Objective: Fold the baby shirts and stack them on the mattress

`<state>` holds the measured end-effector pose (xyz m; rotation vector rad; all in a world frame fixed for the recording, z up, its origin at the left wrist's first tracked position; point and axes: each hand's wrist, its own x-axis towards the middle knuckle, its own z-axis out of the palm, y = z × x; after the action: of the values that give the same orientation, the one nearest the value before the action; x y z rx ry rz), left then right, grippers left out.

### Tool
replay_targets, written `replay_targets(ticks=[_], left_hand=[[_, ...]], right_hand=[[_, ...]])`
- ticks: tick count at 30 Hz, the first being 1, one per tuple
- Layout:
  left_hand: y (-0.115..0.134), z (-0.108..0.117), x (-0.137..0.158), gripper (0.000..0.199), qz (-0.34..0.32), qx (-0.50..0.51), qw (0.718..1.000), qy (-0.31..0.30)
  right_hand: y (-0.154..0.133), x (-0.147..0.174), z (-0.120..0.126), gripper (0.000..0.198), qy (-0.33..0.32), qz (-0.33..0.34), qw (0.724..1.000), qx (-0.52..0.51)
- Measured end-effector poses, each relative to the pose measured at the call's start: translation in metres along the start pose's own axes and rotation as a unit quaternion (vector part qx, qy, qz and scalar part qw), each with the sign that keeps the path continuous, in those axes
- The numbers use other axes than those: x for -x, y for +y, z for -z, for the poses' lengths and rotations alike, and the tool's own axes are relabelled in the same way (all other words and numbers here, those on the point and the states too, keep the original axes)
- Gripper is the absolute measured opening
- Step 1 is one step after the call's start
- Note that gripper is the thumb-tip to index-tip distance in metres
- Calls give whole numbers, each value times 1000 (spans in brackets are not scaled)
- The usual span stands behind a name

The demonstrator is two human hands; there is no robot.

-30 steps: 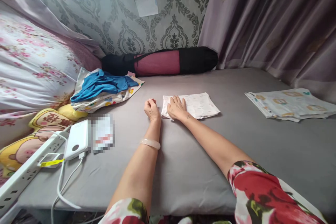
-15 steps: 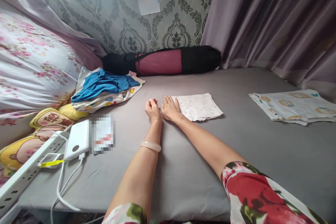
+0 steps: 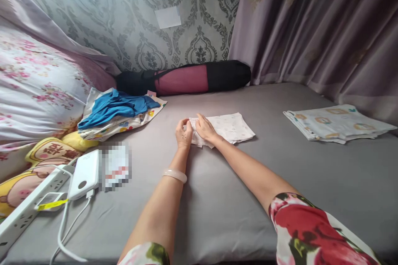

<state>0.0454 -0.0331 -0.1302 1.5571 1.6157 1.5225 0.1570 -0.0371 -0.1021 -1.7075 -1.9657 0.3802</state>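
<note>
A folded white cloth (image 3: 234, 127) with a faint small print lies flat on the grey bed sheet in front of me. My left hand (image 3: 184, 133), with a pale bangle on its wrist, is curled at the cloth's left edge, thumb and fingers closed on it; the fingertips are partly hidden. Across the left part of the same cloth rests my right hand (image 3: 205, 129), its fingers stretched out and pressing down. Some uneven layers show along the cloth's near edge beneath the hands.
Right of me lies a folded cloth with orange patterns (image 3: 338, 122). At left are a blue garment (image 3: 120, 107) on printed fabric, a white power bank (image 3: 84, 174), a power strip (image 3: 34, 201) and a yellow plush (image 3: 18, 190). A black and maroon bag (image 3: 183, 79) lies along the wall.
My left hand has gone from a loose fist beside the cloth to gripping its left edge. The right hand has shifted slightly rightward over the cloth. The whole view has turned a little.
</note>
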Motion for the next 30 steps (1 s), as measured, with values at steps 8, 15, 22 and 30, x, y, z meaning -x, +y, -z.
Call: replay_targets(ticks=[8, 15, 22, 30], left_hand=[[14, -3, 15, 22, -112, -211, 966, -96], [10, -8, 18, 24, -171, -283, 932, -149], [8, -9, 19, 27, -178, -312, 920, -159], [9, -10, 21, 37, -197, -334, 906, -172]], right_hand=[[33, 22, 20, 54, -61, 19, 989, 135], [37, 24, 13, 57, -71, 8, 985, 154], [37, 23, 21, 58, -99, 0, 988, 119], [59, 30, 45, 58, -92, -19, 984, 154]])
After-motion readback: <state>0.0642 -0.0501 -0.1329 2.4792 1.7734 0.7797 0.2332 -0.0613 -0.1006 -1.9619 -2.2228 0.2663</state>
